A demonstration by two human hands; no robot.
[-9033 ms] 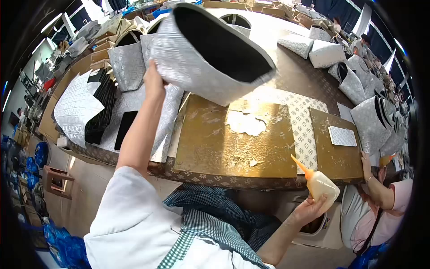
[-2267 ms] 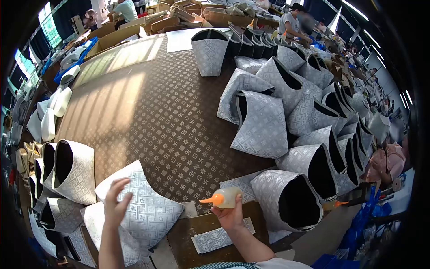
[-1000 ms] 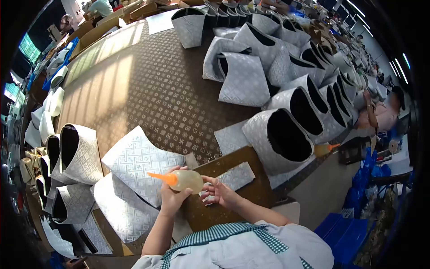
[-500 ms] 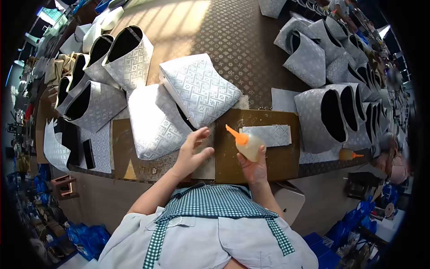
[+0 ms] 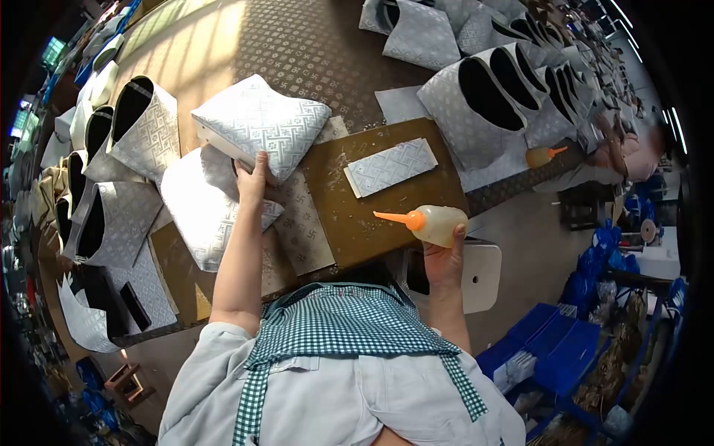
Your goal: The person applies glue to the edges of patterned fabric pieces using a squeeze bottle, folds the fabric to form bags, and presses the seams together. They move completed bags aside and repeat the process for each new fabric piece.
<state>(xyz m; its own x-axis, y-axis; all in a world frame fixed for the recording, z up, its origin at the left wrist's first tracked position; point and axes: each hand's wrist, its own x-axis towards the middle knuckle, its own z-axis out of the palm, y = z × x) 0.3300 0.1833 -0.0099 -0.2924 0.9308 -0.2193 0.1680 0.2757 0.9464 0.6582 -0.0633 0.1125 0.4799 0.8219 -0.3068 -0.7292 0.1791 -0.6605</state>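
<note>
Right of centre, overlapping the table's [image 5: 513,183] front edge in view, the right hand [image 5: 445,262] grips a rounded, translucent bottle [image 5: 446,224] with a tapering orange nozzle. Left of centre, the left hand [image 5: 251,182] touches the near edge of a silver-grey patterned piece [image 5: 260,123], its grip unclear; rightward, a brown board [image 5: 372,223] leaves a margin around a flat patterned strip [image 5: 392,167]. Beyond, printed brown cloth [image 5: 320,59] stretches between dark-lined, open-mouthed covers [image 5: 472,111] at both sides.

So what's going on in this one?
A person at a workbench has a squeeze bottle in the right hand, its orange nozzle touching nothing. The left hand is at the near edge of a silver patterned cover. A patterned strip lies on the brown board.
</note>
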